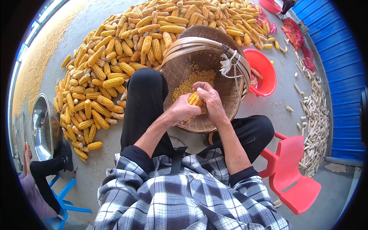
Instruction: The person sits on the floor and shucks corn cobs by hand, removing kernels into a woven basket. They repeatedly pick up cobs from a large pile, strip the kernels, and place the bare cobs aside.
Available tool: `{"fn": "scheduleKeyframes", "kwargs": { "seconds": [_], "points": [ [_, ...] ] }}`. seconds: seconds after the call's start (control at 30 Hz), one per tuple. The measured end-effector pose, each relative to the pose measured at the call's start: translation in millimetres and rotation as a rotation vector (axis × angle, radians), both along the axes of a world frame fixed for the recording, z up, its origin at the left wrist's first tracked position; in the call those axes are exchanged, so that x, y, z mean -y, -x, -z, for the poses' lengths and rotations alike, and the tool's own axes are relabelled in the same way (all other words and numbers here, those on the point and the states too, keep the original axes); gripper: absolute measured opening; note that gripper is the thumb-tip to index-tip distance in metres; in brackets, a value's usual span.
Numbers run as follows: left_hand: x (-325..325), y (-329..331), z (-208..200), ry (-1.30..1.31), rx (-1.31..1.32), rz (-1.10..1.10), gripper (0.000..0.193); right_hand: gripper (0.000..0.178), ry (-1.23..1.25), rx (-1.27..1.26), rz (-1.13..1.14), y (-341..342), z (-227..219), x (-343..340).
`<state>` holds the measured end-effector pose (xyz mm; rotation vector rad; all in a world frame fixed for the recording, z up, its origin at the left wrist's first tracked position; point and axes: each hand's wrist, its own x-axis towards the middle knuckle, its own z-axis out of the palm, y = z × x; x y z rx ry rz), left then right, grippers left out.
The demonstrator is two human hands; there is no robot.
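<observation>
Over the woven basket (230,101), both my hands meet at an ear of corn (194,100). My left hand (183,109) wraps round its lower part, fingers closed. My right hand (211,100) has its fingers bent and pressed against the ear's upper right side, with the thumb side near its tip. Loose yellow kernels (199,76) lie in the bottom of the basket, which stands tilted between my knees. White string (229,63) is knotted on the basket's handle.
A big heap of corn ears (111,73) spreads ahead and left. Right of the basket is a red basin (268,73); bare cobs (314,115) line the blue wall (341,76). A red chair (293,168) stands right, a metal basin (40,126) left, near a seated person (36,191).
</observation>
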<state>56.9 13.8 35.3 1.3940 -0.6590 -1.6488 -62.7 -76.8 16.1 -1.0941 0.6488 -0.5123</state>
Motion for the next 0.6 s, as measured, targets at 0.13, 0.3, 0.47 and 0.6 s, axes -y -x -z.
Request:
{"fn": "scheduleKeyframes", "kwargs": {
  "seconds": [0.13, 0.3, 0.47, 0.6],
  "points": [
    [0, 8, 21, 0.176, 0.459, -0.097, 0.035, 0.017, 0.108, -0.025, -0.036, -4, 6, -1],
    [1, 8, 19, 0.057, 0.498, 0.039, 0.04, 0.022, 0.307, -0.126, 0.086, -8, 22, -1],
    [0, 13, 7, 0.05, 0.747, 0.064, 0.048, 0.029, 0.156, -0.11, 0.119, -8, 34, 7],
    [-1, 12, 5, 0.075, 0.752, -0.024, 0.045, 0.024, 0.182, -0.104, 0.036, -8, 5, -1]
  ]
}}
